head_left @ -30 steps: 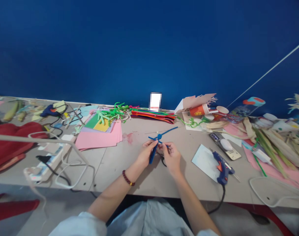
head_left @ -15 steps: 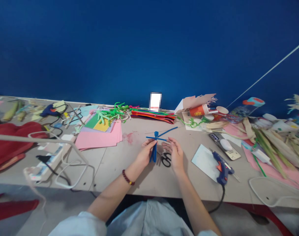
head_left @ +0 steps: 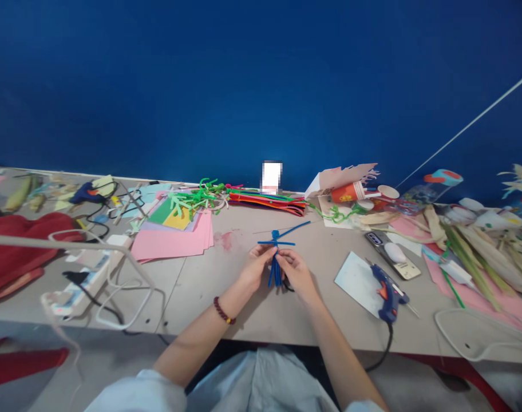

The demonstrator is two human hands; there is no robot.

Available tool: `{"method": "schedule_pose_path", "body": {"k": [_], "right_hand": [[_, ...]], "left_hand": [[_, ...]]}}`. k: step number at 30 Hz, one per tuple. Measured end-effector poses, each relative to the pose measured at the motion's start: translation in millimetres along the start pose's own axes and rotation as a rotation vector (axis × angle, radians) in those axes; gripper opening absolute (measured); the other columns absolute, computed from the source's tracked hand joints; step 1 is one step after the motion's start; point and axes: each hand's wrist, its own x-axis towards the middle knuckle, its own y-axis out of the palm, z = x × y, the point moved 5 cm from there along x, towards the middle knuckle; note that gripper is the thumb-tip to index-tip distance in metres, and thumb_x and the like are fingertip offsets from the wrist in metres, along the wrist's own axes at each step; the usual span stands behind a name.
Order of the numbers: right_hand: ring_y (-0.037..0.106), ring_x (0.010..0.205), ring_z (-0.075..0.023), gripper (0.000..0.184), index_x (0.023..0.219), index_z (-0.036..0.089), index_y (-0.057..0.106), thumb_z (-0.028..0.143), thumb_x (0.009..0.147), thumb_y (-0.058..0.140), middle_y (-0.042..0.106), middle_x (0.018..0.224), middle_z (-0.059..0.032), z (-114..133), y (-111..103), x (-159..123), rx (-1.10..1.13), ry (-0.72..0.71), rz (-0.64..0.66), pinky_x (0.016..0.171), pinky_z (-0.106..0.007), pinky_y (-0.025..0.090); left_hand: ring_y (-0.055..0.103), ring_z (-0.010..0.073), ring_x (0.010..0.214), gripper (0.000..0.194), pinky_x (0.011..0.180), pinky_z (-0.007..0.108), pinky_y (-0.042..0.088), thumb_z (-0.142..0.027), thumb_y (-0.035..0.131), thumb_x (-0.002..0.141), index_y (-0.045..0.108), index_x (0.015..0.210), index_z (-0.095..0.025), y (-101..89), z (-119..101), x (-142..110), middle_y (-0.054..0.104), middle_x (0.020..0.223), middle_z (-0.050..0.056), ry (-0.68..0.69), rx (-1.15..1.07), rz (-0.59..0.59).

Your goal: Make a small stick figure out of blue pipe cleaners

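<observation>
Gripping a blue pipe-cleaner figure [head_left: 276, 254], left fingers [head_left: 265, 256] and right fingers [head_left: 285, 258] sit closed. Half-hidden scissors [head_left: 289, 285] lie just below them.

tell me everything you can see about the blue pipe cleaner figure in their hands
The blue pipe cleaner figure is fuzzy-looking blue chenille stems twisted together: a small round head, a straight crossbar below it, a longer stem angling up right, and a bundle of strands hanging down. The left hand and right hand pinch it below the crossbar.
</observation>
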Motion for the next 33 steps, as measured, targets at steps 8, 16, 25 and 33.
{"method": "schedule_pose_path", "body": {"k": [8,16,25,33], "right_hand": [[0.061,0.061,-0.0138,0.025,0.078,0.018,0.066,0.042,0.072,0.067,0.067,0.073,-0.0028,16,-5,-6,-0.133,-0.156,-0.134,0.056,-0.024,0.049],[0.059,0.064,-0.0146,0.023,0.075,0.018,0.064,0.040,0.073,0.065,0.065,0.070,-0.0013,18,-8,-7,-0.155,-0.189,-0.171,0.062,-0.026,0.048],[0.059,0.079,-0.0193,0.026,0.073,0.018,0.065,0.044,0.069,0.067,0.066,0.081,-0.0049,30,-54,-17,-0.259,-0.261,-0.353,0.080,-0.035,0.046],[0.049,0.118,-0.0357,0.025,0.073,0.023,0.073,0.047,0.070,0.068,0.055,0.123,-0.0166,80,-153,-120,-1.056,-0.724,-0.864,0.098,-0.054,0.036]], "left_hand": [[0.055,0.0087,0.055,0.024,0.055,0.022,0.040,-0.020,0.081,0.053,0.068,0.072,-0.014,-3.2,5,5,0.067,0.067,0.002,0.030,0.045,0.025],[0.053,0.0073,0.050,0.025,0.050,0.021,0.038,-0.018,0.082,0.051,0.067,0.070,-0.013,-1.2,1,1,0.065,0.062,0.000,-0.011,0.045,0.000],[0.055,0.0074,0.050,0.027,0.049,0.019,0.039,-0.019,0.082,0.052,0.067,0.074,-0.013,-10.1,4,11,0.065,0.061,0.000,-0.034,-0.014,-0.041],[0.054,0.0074,0.050,0.026,0.048,0.020,0.038,-0.019,0.082,0.052,0.067,0.071,-0.012,-9.5,2,10,0.064,0.060,0.000,-0.035,-0.009,-0.051]]}}
